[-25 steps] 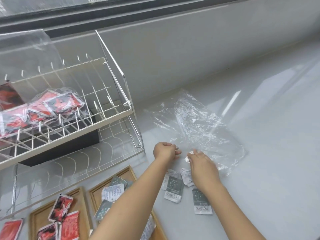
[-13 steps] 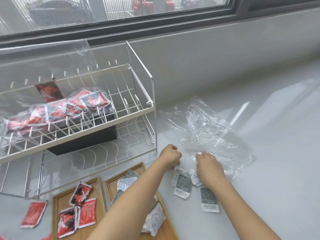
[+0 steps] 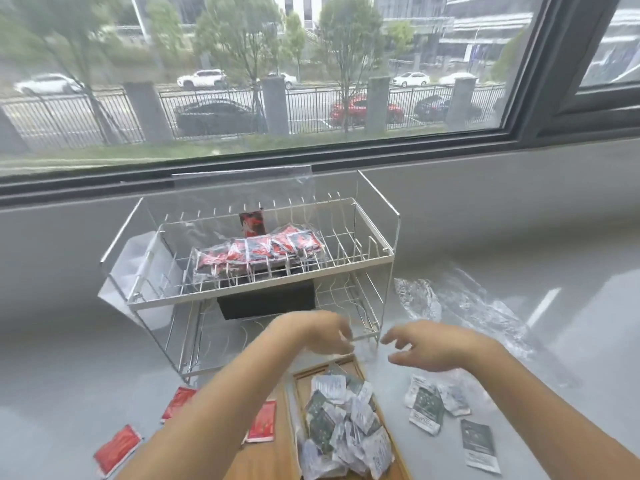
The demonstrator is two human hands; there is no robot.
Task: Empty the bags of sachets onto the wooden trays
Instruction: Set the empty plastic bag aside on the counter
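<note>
Both hands hover above the table (image 3: 86, 358), in front of the rack (image 3: 263, 268). The left hand (image 3: 317, 332) has its fingers curled loosely and its grip is empty. The right hand (image 3: 436, 346) has its fingers spread with thumb and forefinger apart; its grip is wide and holds nothing. Motion blur softens both hands. Below and between them, 1 wooden tray (image 3: 301, 382) carries a heap of green and white sachets (image 3: 343, 427). A second tray (image 3: 263, 459) lies to its left, mostly covered by the left forearm, with 1 red sachet (image 3: 263, 422) at its upper edge. 2 more red sachets (image 3: 117, 448) lie on the table left of the trays. To the right of the first tray, 3 or 4 green and white sachets lie loose on the table (image 3: 427, 407), and 1 dark sachet (image 3: 479, 445) lies apart, nearer the lower right. An emptied clear bag (image 3: 460, 306) lies flat and crumpled on the table, beyond the right hand and right of the rack. On the rack's upper tier, a clear bag of red sachets (image 3: 263, 254) lies across the wires, with 1 red sachet (image 3: 252, 221) standing upright behind it. A dark box (image 3: 266, 303) sits under the upper tier. A window (image 3: 277, 74) spans the wall behind.
</note>
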